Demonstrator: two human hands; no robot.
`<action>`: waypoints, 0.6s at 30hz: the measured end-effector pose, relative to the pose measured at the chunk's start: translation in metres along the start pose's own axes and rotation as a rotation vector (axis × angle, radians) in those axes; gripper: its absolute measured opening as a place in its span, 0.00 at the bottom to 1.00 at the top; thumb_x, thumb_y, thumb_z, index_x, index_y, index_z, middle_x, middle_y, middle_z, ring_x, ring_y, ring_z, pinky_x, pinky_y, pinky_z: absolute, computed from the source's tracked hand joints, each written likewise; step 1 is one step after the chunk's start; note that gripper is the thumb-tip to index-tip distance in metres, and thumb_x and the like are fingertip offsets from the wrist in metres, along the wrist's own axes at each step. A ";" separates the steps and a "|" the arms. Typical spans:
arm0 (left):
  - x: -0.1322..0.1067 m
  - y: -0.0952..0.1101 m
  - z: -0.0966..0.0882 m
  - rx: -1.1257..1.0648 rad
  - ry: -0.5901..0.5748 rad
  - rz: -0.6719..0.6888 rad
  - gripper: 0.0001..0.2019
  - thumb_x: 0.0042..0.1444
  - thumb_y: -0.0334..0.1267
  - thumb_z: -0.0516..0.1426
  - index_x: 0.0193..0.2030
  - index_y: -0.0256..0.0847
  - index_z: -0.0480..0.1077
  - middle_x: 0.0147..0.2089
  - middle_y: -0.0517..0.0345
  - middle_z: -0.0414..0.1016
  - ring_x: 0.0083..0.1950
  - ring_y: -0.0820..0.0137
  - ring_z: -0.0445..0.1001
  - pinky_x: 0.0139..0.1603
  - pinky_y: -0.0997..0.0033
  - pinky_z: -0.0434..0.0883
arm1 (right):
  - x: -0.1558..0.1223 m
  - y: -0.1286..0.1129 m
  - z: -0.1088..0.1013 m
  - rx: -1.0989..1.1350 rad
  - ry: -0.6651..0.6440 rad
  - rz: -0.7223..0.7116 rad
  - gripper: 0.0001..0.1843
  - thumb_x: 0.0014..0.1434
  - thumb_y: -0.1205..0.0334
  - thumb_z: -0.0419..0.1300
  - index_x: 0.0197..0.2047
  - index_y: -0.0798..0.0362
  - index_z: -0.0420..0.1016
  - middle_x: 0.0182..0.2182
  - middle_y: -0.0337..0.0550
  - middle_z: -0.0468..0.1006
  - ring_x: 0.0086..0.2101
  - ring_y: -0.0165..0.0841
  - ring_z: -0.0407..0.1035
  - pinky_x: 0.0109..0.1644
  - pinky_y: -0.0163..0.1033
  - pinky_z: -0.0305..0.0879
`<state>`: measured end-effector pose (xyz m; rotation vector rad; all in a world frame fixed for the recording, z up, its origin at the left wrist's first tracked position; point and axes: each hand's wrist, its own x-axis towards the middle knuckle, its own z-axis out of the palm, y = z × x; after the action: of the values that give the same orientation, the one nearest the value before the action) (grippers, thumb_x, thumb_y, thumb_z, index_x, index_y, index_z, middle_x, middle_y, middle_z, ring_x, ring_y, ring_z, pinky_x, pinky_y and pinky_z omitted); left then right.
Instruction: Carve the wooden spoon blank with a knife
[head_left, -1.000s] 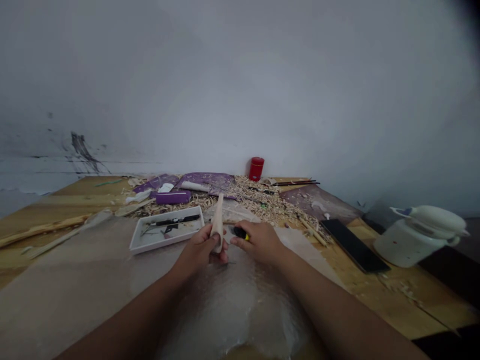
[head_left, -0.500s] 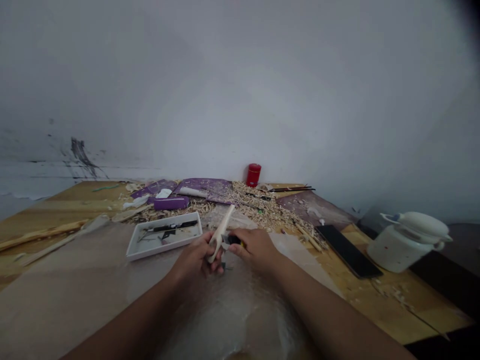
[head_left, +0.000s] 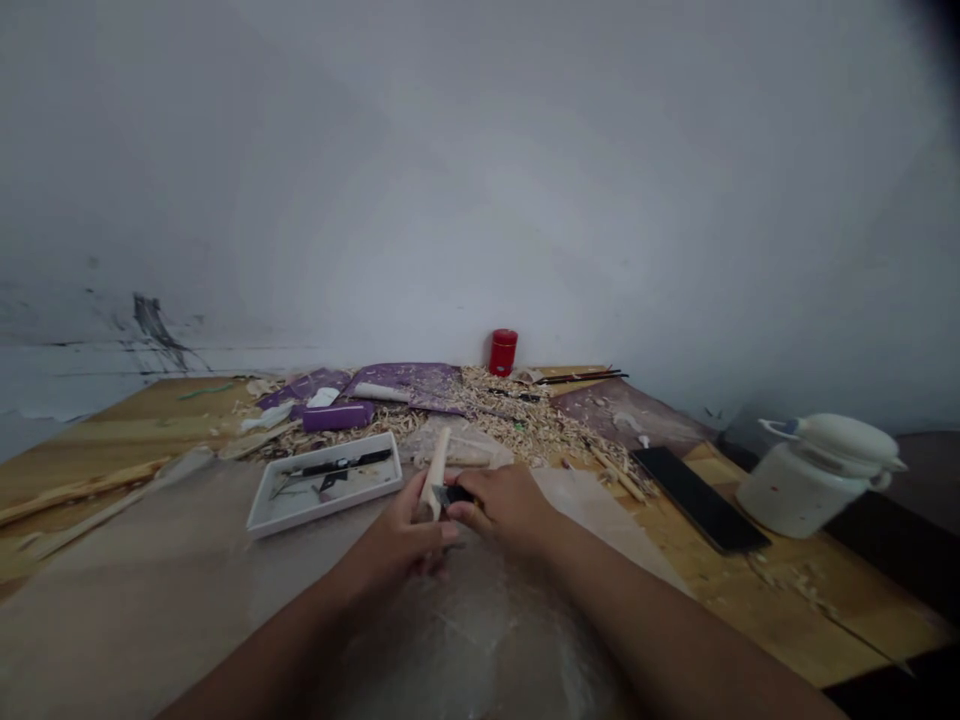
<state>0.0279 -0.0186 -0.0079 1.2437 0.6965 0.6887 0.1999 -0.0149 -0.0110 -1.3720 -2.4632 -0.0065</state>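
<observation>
A pale carved piece of wood (head_left: 436,470) points away from me, its lower end gripped by my left hand (head_left: 411,532). My right hand (head_left: 508,505) is closed round the dark handle of a knife (head_left: 454,495), whose short blade meets the wood's right side. The left thumb lies close to the knife. Beneath both hands spreads a translucent plastic sheet (head_left: 465,620). A white tray (head_left: 330,510) with a black pen-like tool (head_left: 345,464) and small blades stands just left of the hands.
Wood shavings (head_left: 536,435) heap up at the back beside purple plastic (head_left: 401,378) and a red tin (head_left: 503,352). To the right lie a black phone (head_left: 701,500) and a white lidded jug (head_left: 814,475). Long wooden strips (head_left: 82,490) rest on the left.
The wood has turned more upright and its far end has dropped nearer to me. My left thumb has come across toward the knife; the right hand has shifted slightly.
</observation>
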 end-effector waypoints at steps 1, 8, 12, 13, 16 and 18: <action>0.001 0.000 0.001 0.056 0.044 0.008 0.27 0.41 0.33 0.56 0.50 0.41 0.53 0.25 0.67 0.60 0.18 0.82 0.54 0.20 0.76 0.61 | 0.000 -0.001 0.000 -0.007 -0.006 -0.001 0.26 0.59 0.43 0.38 0.49 0.49 0.63 0.39 0.42 0.74 0.37 0.35 0.68 0.35 0.35 0.55; 0.007 -0.004 0.000 0.184 0.162 0.013 0.22 0.41 0.29 0.53 0.46 0.41 0.53 0.25 0.67 0.62 0.17 0.81 0.57 0.19 0.77 0.62 | 0.000 -0.004 0.000 -0.040 -0.049 -0.013 0.25 0.59 0.43 0.38 0.40 0.51 0.67 0.33 0.41 0.75 0.32 0.33 0.69 0.29 0.33 0.51; 0.005 -0.004 0.004 0.174 0.190 0.025 0.17 0.42 0.30 0.52 0.41 0.40 0.54 0.17 0.72 0.57 0.13 0.82 0.53 0.19 0.76 0.62 | 0.000 -0.004 0.002 -0.030 -0.047 -0.022 0.25 0.59 0.43 0.38 0.39 0.51 0.67 0.32 0.41 0.75 0.31 0.32 0.68 0.28 0.33 0.49; 0.004 -0.004 0.004 0.177 0.185 0.016 0.16 0.43 0.30 0.52 0.41 0.40 0.55 0.16 0.73 0.56 0.12 0.82 0.52 0.18 0.76 0.62 | 0.000 -0.004 0.002 -0.025 -0.044 -0.025 0.25 0.59 0.43 0.38 0.39 0.52 0.67 0.32 0.41 0.75 0.31 0.32 0.68 0.28 0.33 0.49; 0.003 -0.004 0.005 0.200 0.164 -0.033 0.16 0.43 0.32 0.52 0.41 0.39 0.56 0.13 0.73 0.57 0.10 0.81 0.52 0.15 0.76 0.60 | -0.001 -0.005 0.003 -0.024 -0.031 -0.036 0.25 0.59 0.43 0.38 0.37 0.52 0.67 0.31 0.40 0.75 0.31 0.32 0.68 0.28 0.32 0.49; 0.004 -0.005 0.003 0.196 0.130 -0.055 0.16 0.41 0.32 0.52 0.41 0.38 0.57 0.11 0.73 0.56 0.09 0.80 0.52 0.14 0.75 0.60 | -0.001 -0.006 0.003 -0.042 -0.015 -0.037 0.24 0.59 0.44 0.38 0.36 0.52 0.67 0.30 0.40 0.75 0.30 0.32 0.68 0.27 0.33 0.49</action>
<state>0.0333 -0.0184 -0.0122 1.3619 0.9194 0.6720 0.1945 -0.0181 -0.0130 -1.3484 -2.5139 -0.0561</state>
